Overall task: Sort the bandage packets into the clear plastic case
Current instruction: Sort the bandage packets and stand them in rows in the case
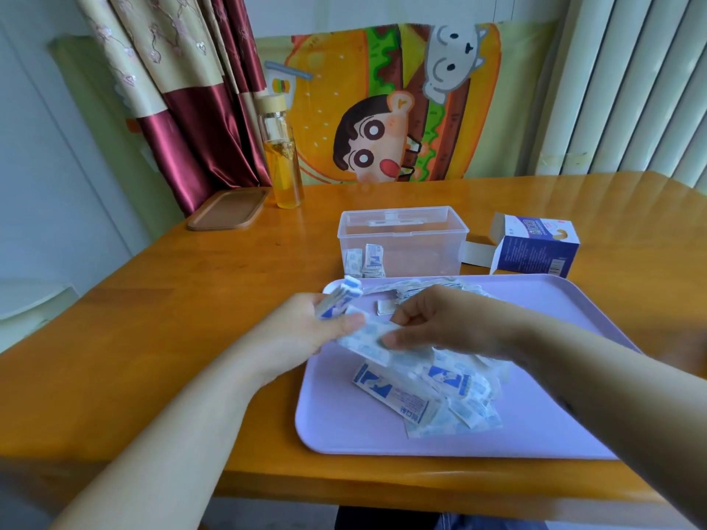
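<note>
Several white-and-blue bandage packets (432, 392) lie heaped on a lilac tray (554, 434). My left hand (306, 330) grips a small stack of packets (340, 300) over the tray's left edge. My right hand (447, 319) pinches one end of a loose packet (367, 338), whose other end lies against my left thumb. Behind the tray stands the clear plastic case (405, 231), open at the top. A few packets (363, 260) stand in its left end.
A blue-and-white bandage carton (535, 246) lies open to the right of the case. A glass bottle of amber liquid (283, 162) and a brown lid (229, 208) sit at the back left of the wooden table (191, 300). A curtain hangs behind them.
</note>
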Available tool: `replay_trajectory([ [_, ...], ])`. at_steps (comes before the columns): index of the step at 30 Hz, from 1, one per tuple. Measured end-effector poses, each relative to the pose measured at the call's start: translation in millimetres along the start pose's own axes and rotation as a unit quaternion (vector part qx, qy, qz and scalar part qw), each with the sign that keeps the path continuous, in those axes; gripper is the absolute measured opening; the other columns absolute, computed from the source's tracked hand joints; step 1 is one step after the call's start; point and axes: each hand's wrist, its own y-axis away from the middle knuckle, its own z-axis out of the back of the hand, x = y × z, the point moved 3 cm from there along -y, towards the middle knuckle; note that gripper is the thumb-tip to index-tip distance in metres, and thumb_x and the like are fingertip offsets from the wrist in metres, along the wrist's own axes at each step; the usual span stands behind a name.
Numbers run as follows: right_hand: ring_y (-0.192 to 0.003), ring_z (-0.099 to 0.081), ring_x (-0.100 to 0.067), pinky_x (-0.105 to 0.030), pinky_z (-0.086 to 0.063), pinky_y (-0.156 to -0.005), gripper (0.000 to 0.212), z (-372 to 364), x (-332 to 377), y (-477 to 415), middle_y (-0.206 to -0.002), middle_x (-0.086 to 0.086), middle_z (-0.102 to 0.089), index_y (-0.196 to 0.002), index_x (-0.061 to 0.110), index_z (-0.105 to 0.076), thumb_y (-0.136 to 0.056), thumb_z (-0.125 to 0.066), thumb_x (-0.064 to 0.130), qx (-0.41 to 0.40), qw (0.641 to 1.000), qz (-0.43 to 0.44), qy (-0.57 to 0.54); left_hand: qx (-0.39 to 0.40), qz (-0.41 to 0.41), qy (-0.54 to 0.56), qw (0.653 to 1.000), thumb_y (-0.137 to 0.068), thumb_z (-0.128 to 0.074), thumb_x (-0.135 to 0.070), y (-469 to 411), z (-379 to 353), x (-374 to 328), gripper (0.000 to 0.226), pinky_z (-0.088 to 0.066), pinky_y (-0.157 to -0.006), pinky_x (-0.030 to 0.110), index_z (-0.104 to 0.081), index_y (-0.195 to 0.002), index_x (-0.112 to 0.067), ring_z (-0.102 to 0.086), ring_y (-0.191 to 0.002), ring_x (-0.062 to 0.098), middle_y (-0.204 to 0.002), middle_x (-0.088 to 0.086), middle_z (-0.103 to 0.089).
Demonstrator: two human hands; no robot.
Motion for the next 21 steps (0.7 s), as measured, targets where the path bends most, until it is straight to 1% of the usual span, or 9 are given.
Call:
replay_trajectory([
  [3,-0.049,-0.031,-0.011,-0.024,-0.028,-0.054,0.044,-1,-9,-17,-0.049,0.007,-0.036,-0.049,0.021,-0.046,-0.082,-0.068,0.040,-0.049,0.994,-0.034,-0.087,-0.051,0.054,0.117,0.990,-0.079,-0.069,-0.039,-13,0,7,0.029,-0.031,-0.056,0.025,-0.056,-0.082,-0.014,-0.031,-0.055,0.012,-0.055,-0.004,-0.037],
  [6,-0.048,-0.029,-0.013,-0.025,-0.026,-0.050,0.035,-7,-16,-35,-0.050,0.001,-0.037,-0.060,0.015,-0.054,-0.084,-0.066,0.038,-0.072,0.979,-0.083,-0.172,-0.099,0.088,0.161,0.978,-0.080,-0.073,-0.032,-29,-2,16,0.036,-0.035,-0.058,0.025,-0.061,-0.108,-0.013,-0.035,-0.056,0.012,-0.064,0.000,-0.049],
  [8,-0.048,-0.027,-0.013,-0.024,-0.023,-0.048,0.036,-10,-15,-44,-0.052,-0.002,-0.036,-0.064,0.011,-0.052,-0.088,-0.063,0.034,-0.084,0.968,-0.106,-0.209,-0.127,0.092,0.148,0.977,-0.083,-0.071,-0.027,-39,0,17,0.034,-0.035,-0.057,0.025,-0.062,-0.112,-0.012,-0.037,-0.054,0.011,-0.062,-0.002,-0.052],
  [10,-0.046,-0.025,-0.013,-0.022,-0.021,-0.044,0.039,-9,-15,-52,-0.051,-0.002,-0.035,-0.059,0.012,-0.048,-0.091,-0.059,0.032,-0.104,0.970,-0.122,-0.182,-0.127,0.083,0.098,0.983,-0.085,-0.069,-0.024,-48,2,15,0.027,-0.035,-0.056,0.023,-0.064,-0.109,-0.014,-0.042,-0.054,0.010,-0.062,-0.005,-0.054],
  [12,-0.043,-0.027,-0.013,-0.019,-0.022,-0.040,0.037,-9,-13,-56,-0.051,-0.001,-0.037,-0.062,0.012,-0.049,-0.093,-0.054,0.031,-0.108,0.978,-0.135,-0.114,-0.108,0.079,0.025,0.991,-0.085,-0.069,-0.025,-53,5,12,0.018,-0.037,-0.055,0.022,-0.064,-0.100,-0.018,-0.049,-0.060,0.007,-0.073,-0.006,-0.059],
  [15,-0.048,-0.039,-0.015,-0.019,-0.031,-0.040,0.021,-12,-13,-64,-0.060,-0.004,-0.048,-0.082,0.005,-0.060,-0.093,-0.051,0.020,-0.085,0.985,-0.151,-0.019,-0.076,0.077,-0.052,0.993,-0.083,-0.071,-0.024,-63,7,11,0.015,-0.040,-0.057,0.022,-0.063,-0.092,-0.016,-0.055,-0.068,0.008,-0.082,-0.002,-0.064],
  [17,-0.061,-0.049,-0.019,-0.021,-0.036,-0.047,0.021,-14,-13,-69,-0.074,-0.008,-0.058,-0.102,0.003,-0.064,-0.092,-0.052,0.017,-0.080,0.986,-0.144,0.036,-0.069,0.073,-0.086,0.991,-0.081,-0.072,-0.022,-69,5,13,0.017,-0.039,-0.058,0.023,-0.064,-0.092,-0.012,-0.056,-0.070,0.013,-0.087,0.004,-0.065],
  [19,-0.069,-0.051,-0.021,-0.021,-0.037,-0.050,0.022,-16,-13,-73,-0.084,-0.012,-0.061,-0.105,0.002,-0.063,-0.092,-0.053,0.018,-0.084,0.986,-0.134,0.050,-0.077,0.067,-0.104,0.989,-0.081,-0.072,-0.019,-73,4,16,0.017,-0.039,-0.060,0.025,-0.064,-0.094,-0.011,-0.056,-0.076,0.018,-0.091,0.008,-0.065],
  [21,-0.066,-0.048,-0.021,-0.020,-0.035,-0.048,0.030,-17,-11,-75,-0.091,-0.018,-0.065,-0.110,-0.002,-0.061,-0.093,-0.053,0.021,-0.081,0.985,-0.134,0.069,-0.107,0.059,-0.103,0.987,-0.083,-0.070,-0.019,-75,7,20,0.021,-0.040,-0.069,0.027,-0.063,-0.102,-0.012,-0.057,-0.084,0.021,-0.097,0.009,-0.064],
])
